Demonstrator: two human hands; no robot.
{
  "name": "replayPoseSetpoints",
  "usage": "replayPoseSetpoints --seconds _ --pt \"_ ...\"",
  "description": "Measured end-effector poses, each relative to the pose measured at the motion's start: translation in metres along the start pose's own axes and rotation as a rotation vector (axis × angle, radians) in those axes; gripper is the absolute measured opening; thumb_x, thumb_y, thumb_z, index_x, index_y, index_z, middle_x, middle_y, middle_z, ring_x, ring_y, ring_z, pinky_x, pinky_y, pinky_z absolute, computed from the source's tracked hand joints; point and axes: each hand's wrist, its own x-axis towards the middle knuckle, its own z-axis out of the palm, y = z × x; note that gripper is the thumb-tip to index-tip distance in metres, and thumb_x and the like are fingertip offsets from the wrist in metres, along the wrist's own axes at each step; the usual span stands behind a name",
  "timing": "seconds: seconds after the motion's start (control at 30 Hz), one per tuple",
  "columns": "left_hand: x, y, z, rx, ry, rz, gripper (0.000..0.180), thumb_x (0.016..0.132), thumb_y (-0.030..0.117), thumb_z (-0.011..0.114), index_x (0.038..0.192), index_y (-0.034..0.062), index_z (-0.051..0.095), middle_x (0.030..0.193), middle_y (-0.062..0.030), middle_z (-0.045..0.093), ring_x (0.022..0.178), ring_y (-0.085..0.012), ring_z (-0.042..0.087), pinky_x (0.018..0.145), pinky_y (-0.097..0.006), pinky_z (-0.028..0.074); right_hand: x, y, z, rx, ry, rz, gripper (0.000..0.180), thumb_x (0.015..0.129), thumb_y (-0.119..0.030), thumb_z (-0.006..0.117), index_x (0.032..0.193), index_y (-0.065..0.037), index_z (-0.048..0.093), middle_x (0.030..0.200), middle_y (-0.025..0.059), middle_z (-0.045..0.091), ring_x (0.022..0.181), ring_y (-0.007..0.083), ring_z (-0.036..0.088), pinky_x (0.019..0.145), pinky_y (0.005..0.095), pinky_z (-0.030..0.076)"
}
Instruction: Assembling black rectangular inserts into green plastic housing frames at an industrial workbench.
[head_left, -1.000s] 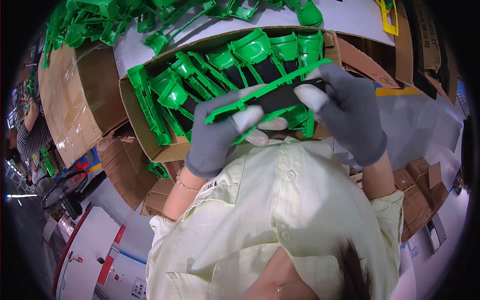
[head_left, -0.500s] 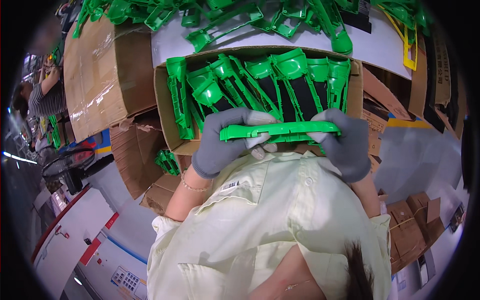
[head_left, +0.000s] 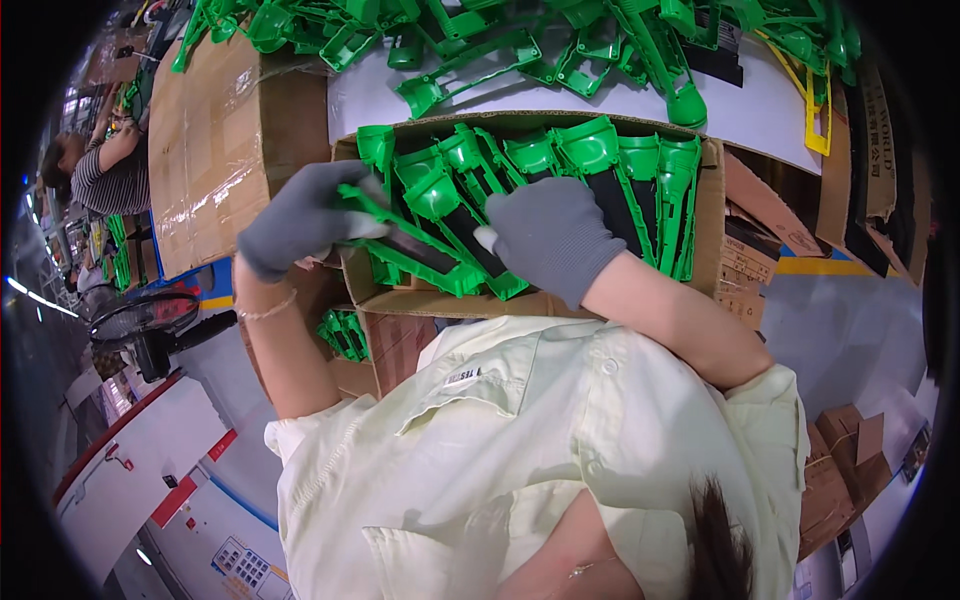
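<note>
My left hand [head_left: 312,222], in a grey glove with pale fingertips, pinches one end of a long green plastic shell [head_left: 418,252] with a dark strip inside. The shell slants over the left front part of an open cardboard box [head_left: 712,200]. My right hand [head_left: 555,238], gloved alike, is curled over the middle of the box. Its pale thumb tip lies beside another green shell [head_left: 432,185], and its other fingers are mostly hidden, so what they grip cannot be made out. Several similar green shells [head_left: 590,150] stand packed side by side in the box.
Loose green plastic parts [head_left: 590,50] lie heaped on a white surface [head_left: 370,95] beyond the box. A large taped carton [head_left: 205,150] stands at left, above a lower box of green parts [head_left: 343,335]. A yellow frame [head_left: 818,110] is at right. Another person [head_left: 105,170] works far left.
Both hands have left the green part held level before my chest. The left moved left and now grips a slanted shell; the right moved left over the box. My view has shifted slightly.
</note>
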Motion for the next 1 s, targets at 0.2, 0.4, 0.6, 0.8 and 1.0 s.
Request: replayPoseSetpoints --seconds 0.2,0.4,0.6,0.8,1.0 --pt "0.039 0.012 0.041 0.711 0.436 0.453 0.045 0.067 0.031 0.076 0.103 0.0093 0.062 0.094 -0.0140 0.064 0.089 -0.0340 0.061 0.077 -0.039 0.048 -0.017 0.025 -0.031 0.058 0.349 0.042 0.031 0.086 -0.040 0.057 0.075 -0.011 0.060 0.061 0.0120 0.058 0.058 0.0294 0.060 0.052 0.0427 0.043" --pt "0.064 0.027 0.014 0.627 0.792 0.458 0.033 0.074 0.026 0.071 0.104 0.0127 0.066 0.102 -0.0099 0.065 0.092 -0.0309 0.061 0.077 -0.040 0.050 -0.065 0.152 -0.067 0.112 0.720 0.394 0.023 0.083 -0.030 0.066 0.091 -0.009 0.068 0.066 0.0068 0.063 0.056 0.0113 0.057 0.056 0.0280 0.044" --pt "0.127 0.013 0.017 0.897 0.731 0.482 0.034 0.076 0.026 0.069 0.104 0.0083 0.064 0.097 -0.0141 0.064 0.094 -0.0332 0.058 0.077 -0.040 0.047 -0.060 0.253 -0.070 -0.001 0.689 0.488 0.031 0.082 -0.032 0.067 0.109 -0.016 0.064 0.101 0.0024 0.063 0.084 0.0141 0.061 0.074 0.0269 0.048" --pt "0.116 0.015 0.017 0.644 0.696 0.609 0.029 0.077 0.018 0.069 0.103 0.0068 0.063 0.091 -0.0151 0.064 0.084 -0.0317 0.060 0.075 -0.036 0.046 -0.039 0.280 -0.060 -0.242 0.698 0.306 0.040 0.079 -0.035 0.068 0.112 -0.013 0.061 0.108 0.0034 0.060 0.097 0.0205 0.060 0.084 0.0304 0.047" --pt "0.070 0.019 0.037 0.317 0.735 0.789 0.024 0.082 0.001 0.061 0.105 0.0033 0.064 0.092 -0.0111 0.067 0.084 -0.0236 0.065 0.075 -0.030 0.050 -0.051 0.256 -0.072 0.086 0.456 0.512 0.038 0.079 -0.031 0.070 0.108 -0.008 0.059 0.089 0.0047 0.063 0.085 0.0152 0.060 0.077 0.0286 0.047"
